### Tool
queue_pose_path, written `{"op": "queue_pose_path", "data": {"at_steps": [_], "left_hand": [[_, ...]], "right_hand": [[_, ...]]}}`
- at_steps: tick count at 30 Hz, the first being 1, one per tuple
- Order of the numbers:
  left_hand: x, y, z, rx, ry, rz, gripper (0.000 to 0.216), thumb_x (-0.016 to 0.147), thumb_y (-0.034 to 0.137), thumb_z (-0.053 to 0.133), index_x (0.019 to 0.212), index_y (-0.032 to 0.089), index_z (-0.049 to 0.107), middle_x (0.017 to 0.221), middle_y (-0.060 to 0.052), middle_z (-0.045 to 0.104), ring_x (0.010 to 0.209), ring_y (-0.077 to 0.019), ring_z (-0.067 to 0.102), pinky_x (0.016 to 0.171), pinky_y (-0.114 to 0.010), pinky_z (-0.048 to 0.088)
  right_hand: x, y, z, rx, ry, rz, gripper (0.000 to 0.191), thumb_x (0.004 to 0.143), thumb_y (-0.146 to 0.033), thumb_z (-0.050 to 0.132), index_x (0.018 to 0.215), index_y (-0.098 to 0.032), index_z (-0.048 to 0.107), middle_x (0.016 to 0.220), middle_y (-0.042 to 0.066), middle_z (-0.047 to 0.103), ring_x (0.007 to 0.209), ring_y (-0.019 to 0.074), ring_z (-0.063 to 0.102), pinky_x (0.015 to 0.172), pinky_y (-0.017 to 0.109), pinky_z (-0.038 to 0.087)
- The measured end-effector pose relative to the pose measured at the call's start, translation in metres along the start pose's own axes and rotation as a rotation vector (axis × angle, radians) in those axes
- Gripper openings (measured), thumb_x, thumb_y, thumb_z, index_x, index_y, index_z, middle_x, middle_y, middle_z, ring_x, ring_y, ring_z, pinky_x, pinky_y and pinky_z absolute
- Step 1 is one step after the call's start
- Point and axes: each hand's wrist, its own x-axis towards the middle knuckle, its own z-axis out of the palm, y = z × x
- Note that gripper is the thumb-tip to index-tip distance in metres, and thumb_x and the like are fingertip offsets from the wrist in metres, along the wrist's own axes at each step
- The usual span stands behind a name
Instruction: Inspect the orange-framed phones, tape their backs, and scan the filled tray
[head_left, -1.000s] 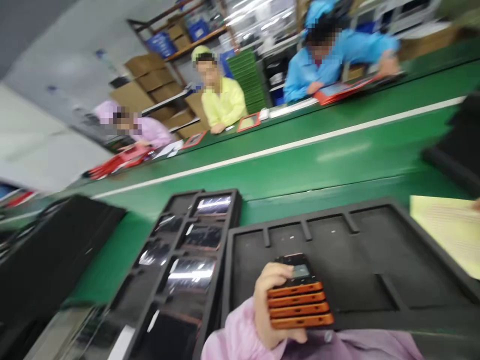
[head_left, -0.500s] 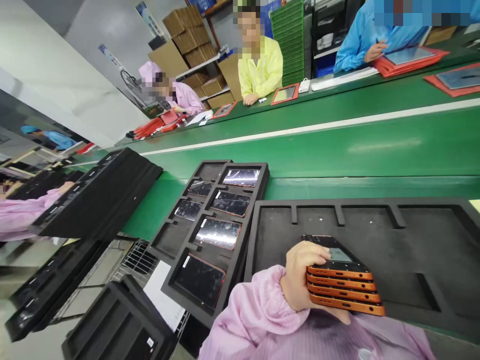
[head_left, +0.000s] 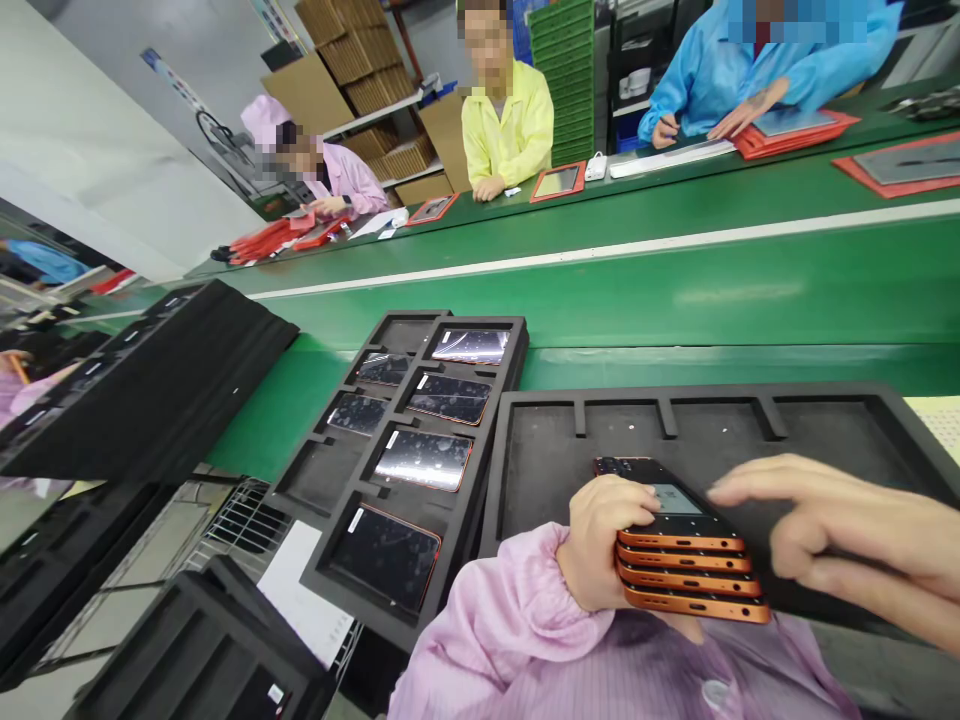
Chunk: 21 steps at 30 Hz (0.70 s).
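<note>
My left hand (head_left: 604, 540) is closed round a stack of several orange-edged phones (head_left: 694, 575), held over a black foam tray. Slots and round holes show along the phones' near edges. The top phone's upper face is black, with a grey patch and a camera block at its far end. To the right, my right hand (head_left: 862, 545) reaches in with fingers apart and nothing in them, the index fingertip close to the top phone. The black foam tray (head_left: 885, 420) lies beneath both hands.
Left of the tray, two overlapping foam trays (head_left: 352, 535) hold phones screen-up. Further left are a stack of black trays (head_left: 172, 400) and a wire rack (head_left: 240, 520). Beyond the green bench (head_left: 660, 300), co-workers sit by red sleeves (head_left: 795, 135) and cardboard boxes (head_left: 360, 60).
My right hand has come into view from the right, beside the phones. My left hand still grips the stack, nearly in place. The view has shifted slightly.
</note>
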Motion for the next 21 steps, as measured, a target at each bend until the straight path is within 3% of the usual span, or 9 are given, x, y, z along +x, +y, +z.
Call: {"op": "queue_pose_path", "data": {"at_steps": [3, 8, 12, 21], "left_hand": [[0.000, 0.000, -0.001, -0.008, -0.006, -0.019, 0.067, 0.066, 0.075, 0.055, 0.105, 0.020, 0.050, 0.084, -0.005, 0.065, 0.077, -0.0206, 0.069, 0.069, -0.032, 0.058], [0.000, -0.002, -0.004, 0.006, -0.043, -0.007, 0.068, 0.063, 0.074, 0.059, 0.103, 0.020, 0.051, 0.082, -0.006, 0.066, 0.069, -0.0196, 0.068, 0.063, -0.032, 0.058], [0.001, -0.001, -0.005, 0.013, -0.056, -0.016, 0.070, 0.061, 0.074, 0.061, 0.104, 0.020, 0.051, 0.082, -0.006, 0.066, 0.069, -0.0197, 0.067, 0.062, -0.032, 0.057], [0.001, 0.005, -0.004, -0.003, -0.045, -0.072, 0.066, 0.066, 0.071, 0.060, 0.108, 0.020, 0.052, 0.087, -0.005, 0.065, 0.075, -0.0191, 0.067, 0.068, -0.032, 0.056]], "right_hand": [[0.018, -0.018, 0.000, 0.022, -0.137, -0.133, 0.023, 0.091, -0.038, 0.046, 0.081, -0.031, 0.065, 0.116, 0.000, 0.061, 0.107, 0.0189, 0.058, 0.083, 0.026, 0.053], [0.038, -0.036, -0.002, 0.001, -0.240, -0.142, 0.021, 0.089, -0.028, 0.047, 0.075, -0.025, 0.063, 0.106, 0.001, 0.064, 0.099, 0.0177, 0.060, 0.079, 0.026, 0.054], [0.042, -0.043, -0.002, 0.001, -0.223, -0.179, 0.022, 0.088, -0.024, 0.048, 0.071, -0.024, 0.062, 0.096, 0.001, 0.066, 0.091, 0.0161, 0.062, 0.075, 0.024, 0.054], [0.044, -0.046, 0.000, -0.091, -0.141, -0.307, 0.027, 0.089, -0.019, 0.046, 0.073, -0.025, 0.068, 0.098, 0.002, 0.067, 0.085, 0.0157, 0.062, 0.067, 0.024, 0.052]]}}
